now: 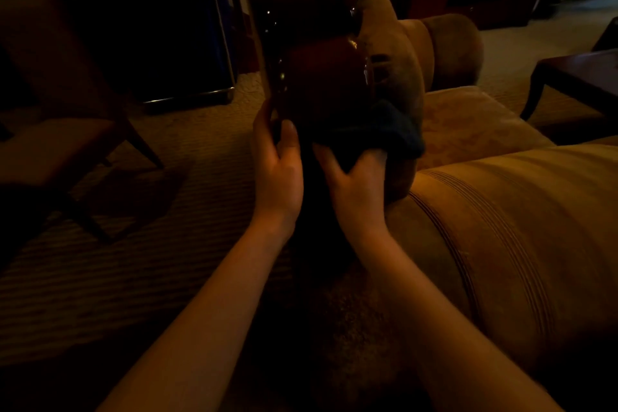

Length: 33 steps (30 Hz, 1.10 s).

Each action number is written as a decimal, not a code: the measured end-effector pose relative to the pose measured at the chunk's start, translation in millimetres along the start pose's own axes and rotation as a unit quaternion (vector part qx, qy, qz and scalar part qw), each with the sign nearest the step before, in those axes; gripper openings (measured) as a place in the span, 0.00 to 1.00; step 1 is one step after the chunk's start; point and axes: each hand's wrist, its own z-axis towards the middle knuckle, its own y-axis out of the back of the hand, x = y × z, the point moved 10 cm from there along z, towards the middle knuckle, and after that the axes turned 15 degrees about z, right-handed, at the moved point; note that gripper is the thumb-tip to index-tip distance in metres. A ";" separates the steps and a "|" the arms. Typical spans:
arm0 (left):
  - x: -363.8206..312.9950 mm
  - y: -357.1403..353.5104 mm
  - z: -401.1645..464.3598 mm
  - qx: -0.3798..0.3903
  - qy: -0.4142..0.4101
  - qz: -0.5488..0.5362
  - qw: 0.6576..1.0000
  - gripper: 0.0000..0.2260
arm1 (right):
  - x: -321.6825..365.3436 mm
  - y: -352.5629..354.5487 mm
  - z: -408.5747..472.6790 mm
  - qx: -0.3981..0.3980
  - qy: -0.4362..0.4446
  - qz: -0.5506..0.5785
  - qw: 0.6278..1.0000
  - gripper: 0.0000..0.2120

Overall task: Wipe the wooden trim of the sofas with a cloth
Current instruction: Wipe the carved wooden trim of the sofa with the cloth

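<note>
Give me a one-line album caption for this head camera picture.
In a dim room, the right hand presses a dark cloth on the sofa's wooden trim; the left hand grips its edge.

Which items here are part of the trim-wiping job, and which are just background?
In the job: dark cloth, held by the right hand; glossy wooden trim of the sofa; left hand, gripping the trim's edge.

Lying about: chair at left; dark table at right; dark case behind; carpet.
</note>
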 end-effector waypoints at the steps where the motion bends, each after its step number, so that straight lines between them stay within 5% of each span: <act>1: -2.0 0.5 -0.4 0.001 0.000 0.003 1.000 0.21 | 3.2 -4.3 -3.5 -0.010 0.006 -0.019 1.000 0.27; 5: -6.3 2.4 1.3 0.020 -0.001 -0.009 1.000 0.14 | 30.4 -10.4 17.9 -0.060 0.040 -0.071 0.995 0.29; 11: -9.5 6.9 8.6 0.079 -0.006 -0.019 0.997 0.12 | 57.1 -2.0 50.3 -0.026 0.038 0.048 0.998 0.21; 16: -7.2 16.4 16.9 0.123 -0.004 0.005 0.992 0.13 | 48.1 -19.6 3.1 -0.021 0.029 -0.238 0.971 0.30; 24: 3.4 56.7 35.8 0.050 0.060 0.019 0.997 0.11 | 114.2 -54.0 52.1 -0.053 0.080 -0.393 0.915 0.30; 27: 3.5 70.6 38.9 0.028 0.059 0.015 0.998 0.11 | 104.7 -56.1 32.1 -0.057 0.162 -0.426 0.889 0.26; 30: 4.4 72.8 36.6 0.029 0.059 0.018 0.998 0.09 | 76.2 -67.1 -15.7 0.024 0.310 -0.479 0.821 0.22; 33: 4.8 70.6 34.6 0.040 0.047 0.021 0.998 0.09 | 31.9 -76.9 -21.7 0.209 0.180 -0.581 0.766 0.20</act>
